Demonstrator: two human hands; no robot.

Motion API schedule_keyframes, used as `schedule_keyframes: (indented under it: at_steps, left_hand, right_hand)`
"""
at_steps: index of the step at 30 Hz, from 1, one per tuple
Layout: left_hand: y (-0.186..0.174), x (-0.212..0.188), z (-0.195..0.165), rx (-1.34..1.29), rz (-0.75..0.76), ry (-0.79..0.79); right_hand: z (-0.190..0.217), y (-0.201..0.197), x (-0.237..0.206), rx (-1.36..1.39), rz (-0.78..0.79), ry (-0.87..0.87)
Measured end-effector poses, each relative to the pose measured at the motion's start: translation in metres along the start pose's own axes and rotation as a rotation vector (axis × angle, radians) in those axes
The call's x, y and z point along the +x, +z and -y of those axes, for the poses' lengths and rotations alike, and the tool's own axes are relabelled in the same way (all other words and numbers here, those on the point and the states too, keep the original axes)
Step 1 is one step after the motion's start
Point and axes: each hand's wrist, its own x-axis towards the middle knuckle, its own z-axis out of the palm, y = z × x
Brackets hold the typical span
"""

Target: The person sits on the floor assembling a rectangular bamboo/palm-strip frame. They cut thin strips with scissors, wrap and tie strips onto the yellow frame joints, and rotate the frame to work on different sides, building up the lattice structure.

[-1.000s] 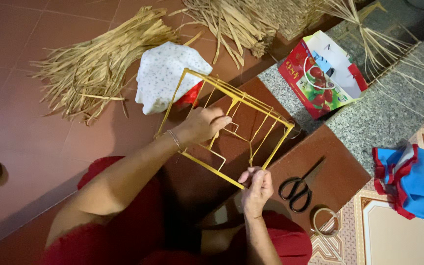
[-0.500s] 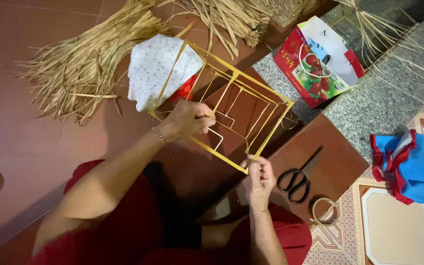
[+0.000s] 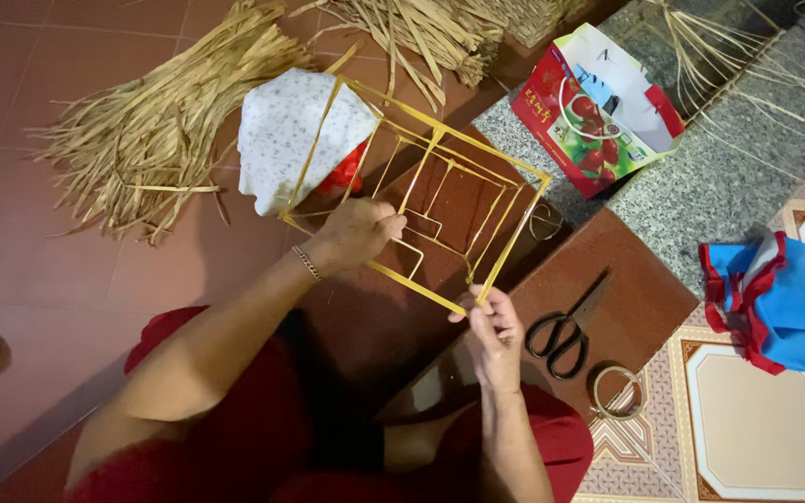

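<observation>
Since half a second ago, the frame (image 3: 421, 196) sits slightly higher in the head view and the left hand (image 3: 356, 233) has slid a little along its near edge; the right hand (image 3: 491, 326) stays at the near corner.

Head view: the left hand is closed on a thin yellow strip at the frame's near left side, fingers curled around it, a bracelet (image 3: 306, 264) on the wrist. The right hand pinches the frame's near right corner between thumb and fingertips, a narrow grip. Between the two grips the frame hangs tilted, off the floor, its far corner over a white cloth bundle (image 3: 291, 140).

Beyond the left grip lies a heap of straw (image 3: 142, 149). Just right of the right grip, scissors (image 3: 566, 331) lie on a brown board (image 3: 626, 279), with a tape roll (image 3: 617, 391) near them. Farther beyond the right grip stands a red bag (image 3: 598, 112); well to the right lies blue and red cloth (image 3: 775, 298).
</observation>
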Motion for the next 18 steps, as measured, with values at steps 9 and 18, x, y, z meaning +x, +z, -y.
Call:
schedule_keyframes:
  at_steps: [9, 18]
  left_hand:
    - [-0.006, -0.006, -0.003, 0.092, 0.036, 0.038]
    - [0.007, -0.022, -0.049, 0.447, -0.325, 0.492]
  right_hand:
    - [-0.004, -0.023, 0.007, 0.05, 0.162, 0.178]
    - [-0.029, -0.016, -0.002, 0.112, -0.103, 0.023]
